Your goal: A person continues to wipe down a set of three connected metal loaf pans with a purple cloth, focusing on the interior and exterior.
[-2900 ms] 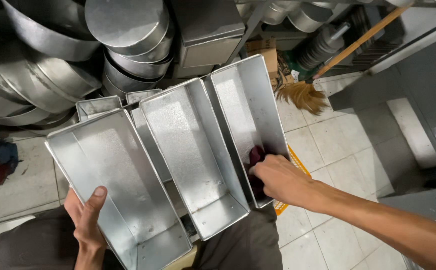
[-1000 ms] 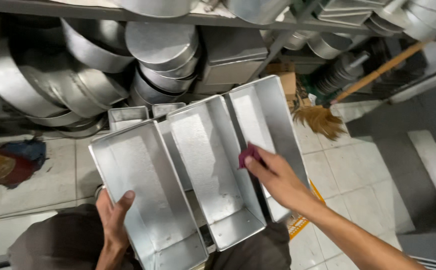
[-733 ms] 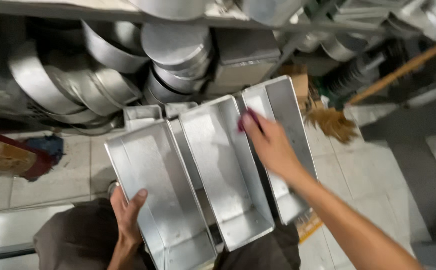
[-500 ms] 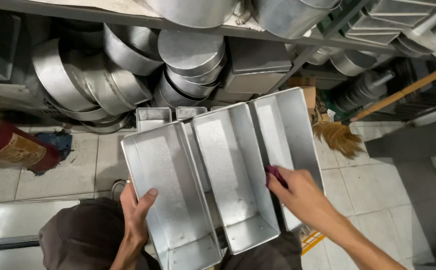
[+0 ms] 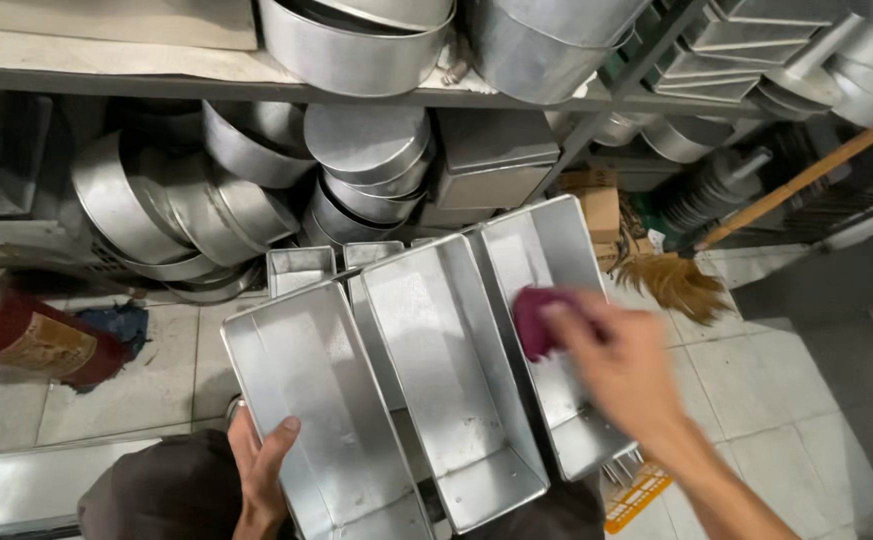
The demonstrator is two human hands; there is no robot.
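Three long rectangular metal pans lie side by side over my lap. My left hand (image 5: pixel 261 462) grips the near edge of the left pan (image 5: pixel 321 400). Beside it sits the middle pan (image 5: pixel 451 370). My right hand (image 5: pixel 616 355) is shut on a dark red cloth (image 5: pixel 534 318) and presses it against the inside of the right pan (image 5: pixel 546 260). The right hand is blurred with motion.
Round metal pans (image 5: pixel 366 160) and tins are stacked on a low shelf ahead, with more on the shelf (image 5: pixel 106 70) above. Two small square tins (image 5: pixel 301 268) lie behind the long pans. A red cylinder (image 5: pixel 26 335) lies at left, a broom (image 5: pixel 676 275) at right on the tiled floor.
My right hand with the cloth has slid back and forth along the right pan and is now up near its middle. The view has tilted upward. My left hand keeps its hold.
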